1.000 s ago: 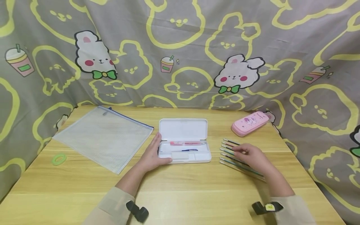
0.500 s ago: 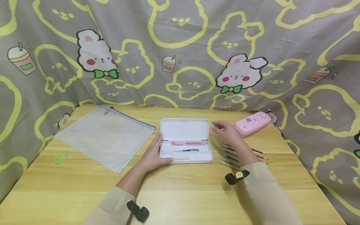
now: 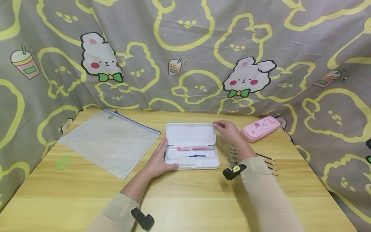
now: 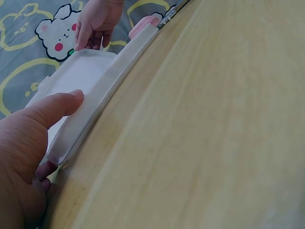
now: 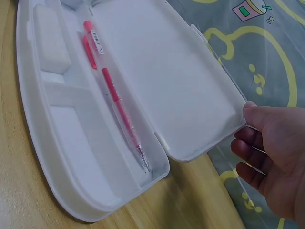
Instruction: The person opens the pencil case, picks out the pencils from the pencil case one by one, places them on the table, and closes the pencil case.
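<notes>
A white pencil case (image 3: 210,163) stands with its lid (image 3: 189,134) raised at mid-table. In its tray lie a pink pen (image 5: 116,93), a blue-capped pen (image 3: 198,156) and a white eraser (image 5: 50,40). My left hand (image 3: 157,162) grips the left end of the case, thumb over the front rim in the left wrist view. My right hand (image 3: 229,130) holds the lid's far right corner between thumb and index finger; its other fingers curl loosely below the edge in the right wrist view.
Several pencils (image 3: 266,157) lie in a row under my right forearm, partly hidden. A pink case (image 3: 261,129) sits behind them at the right. To the left are a mesh zip pouch (image 3: 113,145) and a green ring (image 3: 63,163). A patterned curtain (image 3: 197,93) hangs behind the table.
My right hand has left the pencils, moved up and leftward, and taken hold of the lid's corner. My left hand stays on the case.
</notes>
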Demonstrator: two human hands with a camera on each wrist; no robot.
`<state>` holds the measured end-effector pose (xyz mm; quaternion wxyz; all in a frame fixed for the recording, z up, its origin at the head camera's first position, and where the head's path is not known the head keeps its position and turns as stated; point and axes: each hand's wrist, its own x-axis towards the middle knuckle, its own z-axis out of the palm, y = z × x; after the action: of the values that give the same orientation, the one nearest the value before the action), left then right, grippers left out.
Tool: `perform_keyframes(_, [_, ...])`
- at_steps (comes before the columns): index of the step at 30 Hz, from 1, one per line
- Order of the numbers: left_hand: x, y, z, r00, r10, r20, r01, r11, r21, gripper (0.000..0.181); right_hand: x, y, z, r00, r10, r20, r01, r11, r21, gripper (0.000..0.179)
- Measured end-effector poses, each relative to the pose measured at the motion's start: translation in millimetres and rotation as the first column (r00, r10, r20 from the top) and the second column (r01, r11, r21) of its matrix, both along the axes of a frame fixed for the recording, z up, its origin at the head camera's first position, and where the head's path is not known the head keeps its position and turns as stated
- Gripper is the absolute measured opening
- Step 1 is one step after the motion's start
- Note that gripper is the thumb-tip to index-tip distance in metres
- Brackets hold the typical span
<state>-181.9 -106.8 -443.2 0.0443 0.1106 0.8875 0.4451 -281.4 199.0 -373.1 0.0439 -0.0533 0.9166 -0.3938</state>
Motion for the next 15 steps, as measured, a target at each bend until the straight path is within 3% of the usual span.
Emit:
perform_keyframes(7, [-0.4, 1.4, -0.5, 0.999, 0.017, -0.033, -0.016, 0.999, 0.047, 0.127, 4.1, 3, -1.2, 1.0, -0.005, -0.021, 0.005, 1.0, -0.006, 0.04])
perform_keyframes(15, [0.3, 1.4, -0.1, 0.999, 0.035, -0.022, -0.033, 0.996, 0.079, 0.131, 27.1, 9, -1.2, 0.997, 0.005, -0.081, -0.011, 0.997, -0.075, 0.036])
